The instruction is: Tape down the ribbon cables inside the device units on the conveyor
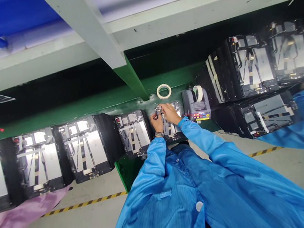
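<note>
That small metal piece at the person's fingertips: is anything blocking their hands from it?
Nothing visible: the left hand and right hand are both on the small metal piece. The tape dispenser stands off to the right.

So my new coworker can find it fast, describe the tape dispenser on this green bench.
Find the long green workbench lined with open black-framed units showing ribbon cables. Beside the person's right hand sits a grey tape dispenser. It is the only boxy machine in the row, with a pale tape roll standing on top and a colored button panel on its front.
</note>
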